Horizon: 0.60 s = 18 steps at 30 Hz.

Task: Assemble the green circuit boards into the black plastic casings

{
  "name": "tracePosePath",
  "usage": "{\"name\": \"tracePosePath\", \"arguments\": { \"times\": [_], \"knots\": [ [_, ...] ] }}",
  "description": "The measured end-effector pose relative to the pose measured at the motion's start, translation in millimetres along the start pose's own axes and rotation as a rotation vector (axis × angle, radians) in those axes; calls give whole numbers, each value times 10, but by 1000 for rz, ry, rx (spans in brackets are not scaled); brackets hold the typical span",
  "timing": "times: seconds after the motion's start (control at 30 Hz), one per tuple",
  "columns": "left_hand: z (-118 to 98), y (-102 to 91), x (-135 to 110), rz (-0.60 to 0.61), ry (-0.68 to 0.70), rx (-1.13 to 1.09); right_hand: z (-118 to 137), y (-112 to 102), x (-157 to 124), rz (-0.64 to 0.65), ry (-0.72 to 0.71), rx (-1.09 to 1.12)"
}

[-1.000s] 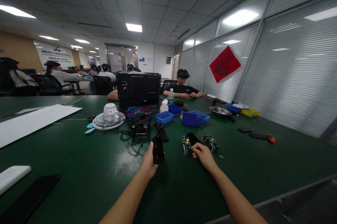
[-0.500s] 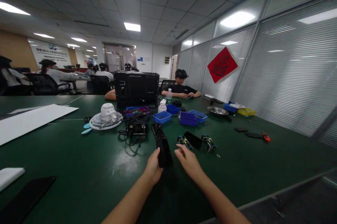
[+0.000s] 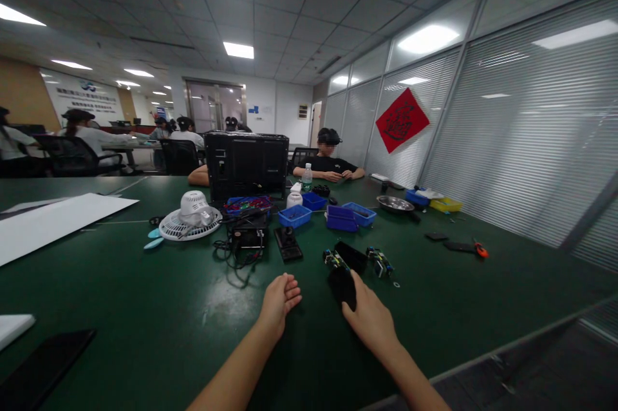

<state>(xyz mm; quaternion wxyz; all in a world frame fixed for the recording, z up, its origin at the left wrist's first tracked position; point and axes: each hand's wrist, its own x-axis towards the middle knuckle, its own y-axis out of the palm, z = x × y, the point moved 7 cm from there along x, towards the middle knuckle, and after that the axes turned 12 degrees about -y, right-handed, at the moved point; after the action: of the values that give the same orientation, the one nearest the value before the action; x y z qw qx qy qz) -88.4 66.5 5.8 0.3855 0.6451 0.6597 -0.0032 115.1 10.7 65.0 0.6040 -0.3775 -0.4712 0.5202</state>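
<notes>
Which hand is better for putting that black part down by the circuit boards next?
Probably the right hand: it holds the black part, close to the circuit boards. The left hand is empty and farther from them.

the tabletop (image 3: 168, 308) is dark green, the held case (image 3: 342, 288) plain black, the boards (image 3: 380, 261) speckled green, yellow and blue. toward the right edge, one tray (image 3: 445, 205) is yellow, the tool (image 3: 481, 252) orange. toward the left edge, the sheet (image 3: 62, 221) and fan (image 3: 194, 203) are white.
</notes>
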Motion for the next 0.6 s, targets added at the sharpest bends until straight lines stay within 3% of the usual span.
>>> {"name": "tracePosePath", "arguments": {
  "times": [0.13, 0.27, 0.43, 0.6],
  "knots": [
    [0, 8, 15, 23, -2, 8, -426, -125, -140, 13, 74, -103],
    [24, 24, 27, 32, -2, 34, -694, -154, -165, 0, 115, -149],
    [8, 23, 15, 36, -2, 41, -804, -153, -151, -37, 134, -162],
    [4, 25, 11, 45, 8, 46, -750, -499, -49, -249, 102, -197]
  ]
}}
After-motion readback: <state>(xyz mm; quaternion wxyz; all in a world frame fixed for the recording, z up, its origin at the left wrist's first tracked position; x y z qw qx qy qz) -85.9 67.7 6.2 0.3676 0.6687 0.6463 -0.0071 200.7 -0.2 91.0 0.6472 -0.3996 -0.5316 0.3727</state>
